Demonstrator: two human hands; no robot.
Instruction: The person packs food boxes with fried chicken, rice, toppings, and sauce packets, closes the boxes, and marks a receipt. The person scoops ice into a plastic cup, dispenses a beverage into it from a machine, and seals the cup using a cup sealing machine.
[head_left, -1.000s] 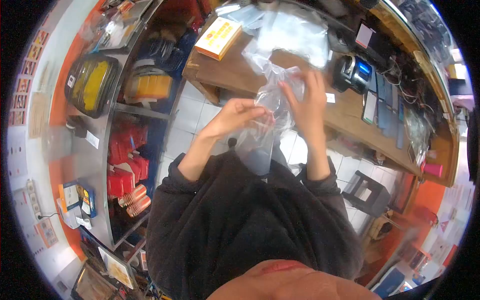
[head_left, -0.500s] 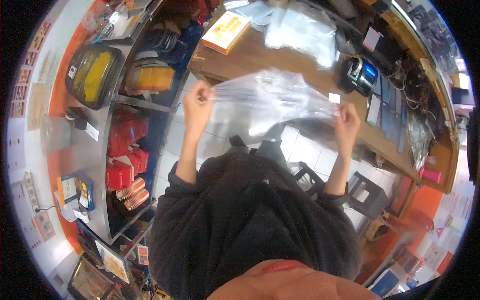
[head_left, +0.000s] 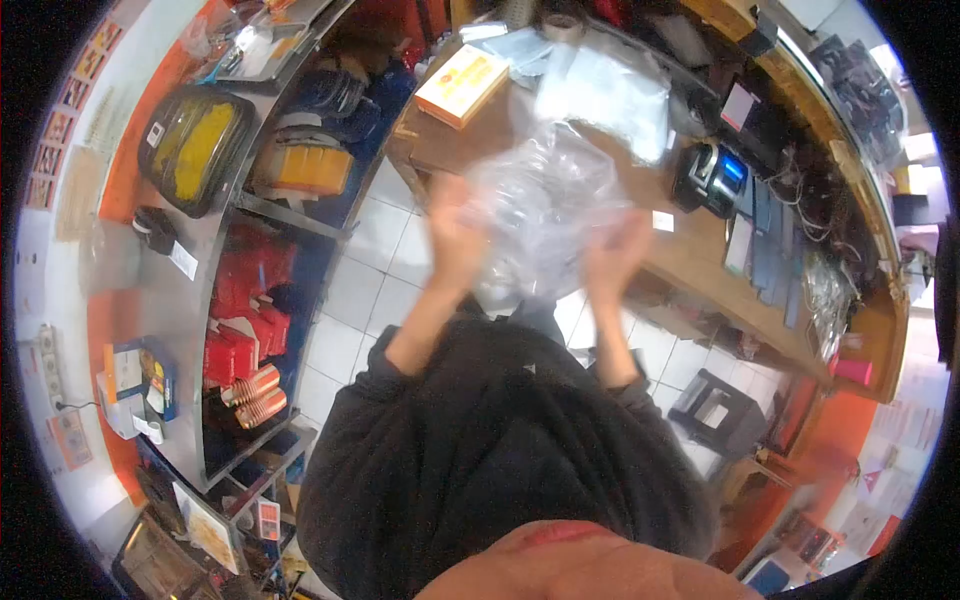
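Head view: clear bag [head_left: 548, 205] at 12 o'clock from the torso [head_left: 510, 440]. Left hand [head_left: 455, 235] at the bag's 8 o'clock, right hand [head_left: 614, 262] near 4; fingers blurred, grip on it cannot be told. Box [head_left: 462, 85] at 11 o'clock, on desk [head_left: 700, 270]: orange-yellow print, unreadable. Blue-lit device [head_left: 697, 182] at 3 o'clock.

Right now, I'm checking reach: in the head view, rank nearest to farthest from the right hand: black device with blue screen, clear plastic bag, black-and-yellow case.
From the right hand:
1. Clear plastic bag: immediately left.
2. Black device with blue screen: right, on the brown wooden table.
3. Black-and-yellow case: far left, by grey metal shelving.
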